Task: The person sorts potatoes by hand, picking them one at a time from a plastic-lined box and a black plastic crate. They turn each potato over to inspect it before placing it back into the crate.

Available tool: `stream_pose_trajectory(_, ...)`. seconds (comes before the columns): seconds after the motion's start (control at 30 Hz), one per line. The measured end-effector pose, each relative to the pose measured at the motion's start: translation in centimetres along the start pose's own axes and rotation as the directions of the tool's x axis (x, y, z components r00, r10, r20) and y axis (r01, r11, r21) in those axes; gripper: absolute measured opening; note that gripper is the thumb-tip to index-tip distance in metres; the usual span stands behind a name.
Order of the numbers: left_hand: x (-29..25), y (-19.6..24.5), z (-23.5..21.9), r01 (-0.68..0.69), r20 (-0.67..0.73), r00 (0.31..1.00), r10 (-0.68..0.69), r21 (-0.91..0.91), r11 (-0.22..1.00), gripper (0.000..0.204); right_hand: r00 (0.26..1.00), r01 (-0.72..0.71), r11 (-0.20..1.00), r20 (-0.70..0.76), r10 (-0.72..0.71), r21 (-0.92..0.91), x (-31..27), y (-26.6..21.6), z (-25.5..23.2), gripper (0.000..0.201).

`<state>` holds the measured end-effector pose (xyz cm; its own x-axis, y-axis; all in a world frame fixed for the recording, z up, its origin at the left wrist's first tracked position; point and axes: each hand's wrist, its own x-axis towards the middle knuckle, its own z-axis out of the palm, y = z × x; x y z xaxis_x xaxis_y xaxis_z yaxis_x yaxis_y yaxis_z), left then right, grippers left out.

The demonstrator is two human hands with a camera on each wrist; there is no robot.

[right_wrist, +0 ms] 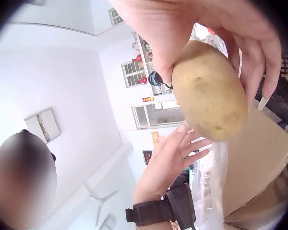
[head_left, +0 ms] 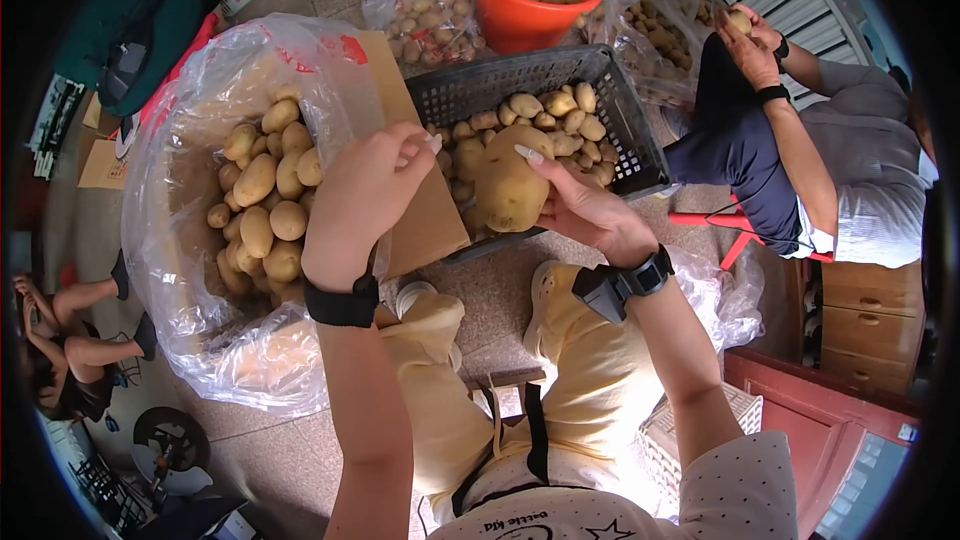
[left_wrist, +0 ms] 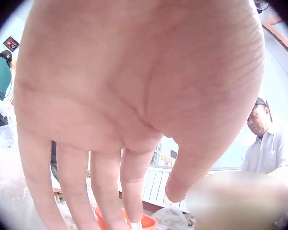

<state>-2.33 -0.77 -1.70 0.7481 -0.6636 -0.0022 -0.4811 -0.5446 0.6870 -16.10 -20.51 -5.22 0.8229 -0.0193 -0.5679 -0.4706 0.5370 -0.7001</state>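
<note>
A large yellow-brown potato [head_left: 510,185] is held up over the black crate in my right hand [head_left: 595,212], thumb on its near face. The right wrist view shows the same potato [right_wrist: 209,91] between the thumb and the fingers, with small dark spots on its skin. My left hand [head_left: 362,195] hovers just left of it, over the cardboard flap, holding nothing. Its fingers [left_wrist: 74,179] stretch out loosely in the left wrist view. The black plastic crate [head_left: 630,125] below contains many smaller potatoes [head_left: 560,115].
Left stands a cardboard box lined with a clear plastic bag [head_left: 165,240], with potatoes [head_left: 262,185] inside. An orange tub [head_left: 515,25] of potatoes and filled plastic bags [head_left: 425,15] stand beyond the crate. A seated person [head_left: 850,140] at right holds a potato [head_left: 738,22]; a red stool [head_left: 740,240] is beneath.
</note>
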Motion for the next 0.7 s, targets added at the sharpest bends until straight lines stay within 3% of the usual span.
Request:
stream_pose_trajectory(0.13, 0.12, -0.21, -0.08, 0.017, 0.064, 0.998, -0.018, 0.008, 1.000, 0.032, 1.000, 0.002, 0.999, -0.019, -0.001, 0.041, 0.35, 0.36, -0.48, 0.059)
stream_pose_trajectory(0.7, 0.13, -0.86, -0.57, 0.053, 0.006, 0.999, -0.054, 0.079, 0.995, 0.032, 0.998, 0.021, 0.991, -0.057, -0.013, 0.136, 0.33, 0.47, -0.58, 0.060)
